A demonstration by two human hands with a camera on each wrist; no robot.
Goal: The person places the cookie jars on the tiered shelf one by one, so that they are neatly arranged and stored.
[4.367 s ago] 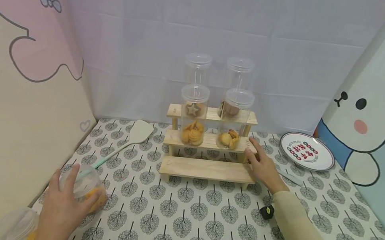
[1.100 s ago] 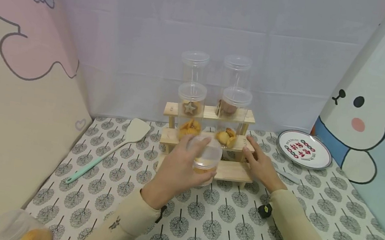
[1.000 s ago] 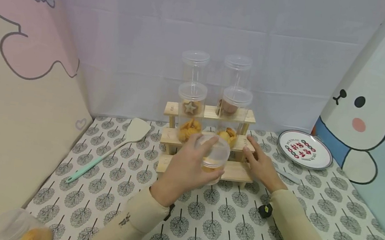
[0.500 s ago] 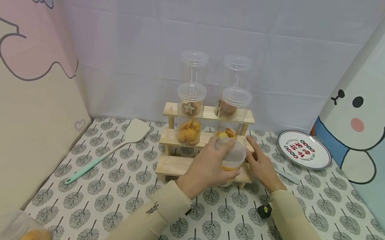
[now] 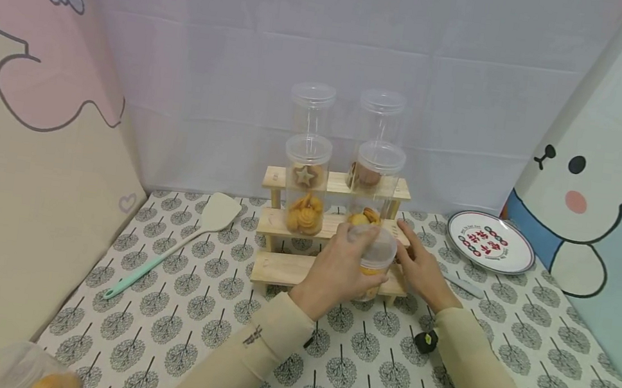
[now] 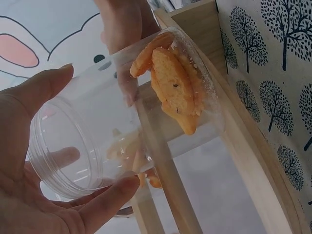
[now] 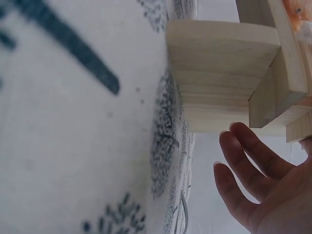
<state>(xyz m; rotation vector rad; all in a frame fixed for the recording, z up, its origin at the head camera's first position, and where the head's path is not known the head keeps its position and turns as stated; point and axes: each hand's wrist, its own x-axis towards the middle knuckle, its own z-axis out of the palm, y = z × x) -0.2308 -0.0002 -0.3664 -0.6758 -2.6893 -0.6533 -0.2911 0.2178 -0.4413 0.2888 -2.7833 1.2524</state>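
In the head view my left hand [image 5: 337, 268] grips a clear lidded jar [image 5: 378, 251] from its left side, at the right end of the bottom tier of a three-step wooden rack [image 5: 281, 269]. The left wrist view shows golden cookies [image 6: 173, 85] in its base, thumb and fingers around the lid end. My right hand [image 5: 422, 271] touches the right end of the middle tier; in the right wrist view its fingers [image 7: 243, 168] stretch loosely beside the wood. Similar jars stand above: two on the middle tier, a left one [image 5: 308, 155] and a right one [image 5: 380, 164], and two on top.
Another jar with cookies [image 5: 27, 369] is at the lower left, cut off by the frame. A white spatula with a mint handle [image 5: 220, 212] lies left of the rack. On the right are a patterned plate [image 5: 494, 242] and a pale grey utensil handle [image 5: 463, 284].
From the lower left, my left hand has carried the jar rightward to the bottom tier's right end. Over the last half second it barely moves. My right hand has stayed at the rack.
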